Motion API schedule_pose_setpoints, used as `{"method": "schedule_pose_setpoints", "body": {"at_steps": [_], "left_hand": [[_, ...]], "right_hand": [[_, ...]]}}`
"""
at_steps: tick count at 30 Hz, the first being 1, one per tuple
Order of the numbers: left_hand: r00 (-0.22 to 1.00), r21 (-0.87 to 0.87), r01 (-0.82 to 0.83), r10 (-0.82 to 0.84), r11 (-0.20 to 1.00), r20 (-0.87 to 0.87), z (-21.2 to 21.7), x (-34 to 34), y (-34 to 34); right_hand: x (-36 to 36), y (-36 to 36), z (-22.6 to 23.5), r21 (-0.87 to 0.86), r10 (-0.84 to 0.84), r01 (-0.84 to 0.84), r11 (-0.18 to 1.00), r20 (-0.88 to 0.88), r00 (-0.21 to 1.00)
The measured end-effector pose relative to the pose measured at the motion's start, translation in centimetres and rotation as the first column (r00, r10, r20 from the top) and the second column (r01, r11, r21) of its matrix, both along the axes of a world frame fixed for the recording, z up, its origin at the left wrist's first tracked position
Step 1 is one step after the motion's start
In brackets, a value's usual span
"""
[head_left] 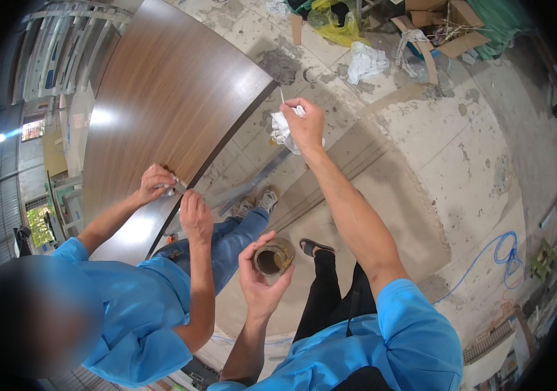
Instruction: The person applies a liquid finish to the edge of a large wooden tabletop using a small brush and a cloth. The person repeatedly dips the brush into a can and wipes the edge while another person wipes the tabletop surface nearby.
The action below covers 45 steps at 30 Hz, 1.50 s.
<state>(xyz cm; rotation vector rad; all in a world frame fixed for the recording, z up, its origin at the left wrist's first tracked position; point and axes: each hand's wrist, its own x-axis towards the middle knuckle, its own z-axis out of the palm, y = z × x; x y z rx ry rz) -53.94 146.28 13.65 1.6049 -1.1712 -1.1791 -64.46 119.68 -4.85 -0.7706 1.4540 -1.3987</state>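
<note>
Blue sleeves of the person wearing the camera fill the bottom of the view, with a co-worker [128, 306] in the same blue crouched close at the left.

Biggest of all is the concrete floor [461, 150], stained and cracked, with plenty of bare room to the right and a litter of cardboard scraps [451, 26] and a yellow bag [337, 26] pushed to the far edge. A blue hose [497, 254] coils near the right rim.

Next comes the wood-grain panel [161, 104], a long dark-brown board running from the upper middle down to the left, its dark edge facing the two people. The co-worker's two hands [174, 195] press at that edge, one holding a small pale bit of something I cannot make out.

The left hand [259, 277] is curled around a small round tin [274, 257], open at the top with dark contents, held low, just in front of the body. The right hand [306, 124] is stretched well away over the floor near the panel's corner, fingers pinched shut on a crumpled white rag [282, 130] and a thin stick [282, 96] poking upward.
</note>
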Motion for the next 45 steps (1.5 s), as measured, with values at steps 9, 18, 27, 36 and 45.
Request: {"method": "schedule_pose_setpoints", "body": {"at_steps": [9,18,27,36,45], "left_hand": [[1.000,0.028,-0.014,0.014,1.000,0.001,0.1,-0.1,0.2],[1.000,0.024,-0.018,0.017,1.000,0.008,0.1,-0.1,0.1],[0.999,0.026,-0.038,0.038,0.999,-0.003,0.5,-0.2,-0.5],[0.999,0.013,-0.042,0.042,0.999,-0.021,0.1,0.5,-0.1],[0.999,0.012,-0.036,0.036,0.999,-0.032,-0.1,1.1,0.2]], "right_hand": [[0.1,-0.1,1.1,-0.054,-0.023,0.023,0.998,-0.002,1.000],[-0.6,-0.4,0.1,-0.106,0.039,-0.047,0.993,-0.074,0.996],[-1.0,0.1,1.0,-0.270,-0.030,-0.019,0.963,-0.177,0.984],[-1.9,-0.7,1.3,-0.299,-0.053,-0.029,0.954,-0.262,0.964],[-2.1,-0.8,0.9,-0.328,-0.052,-0.067,0.942,-0.341,0.938]]}}
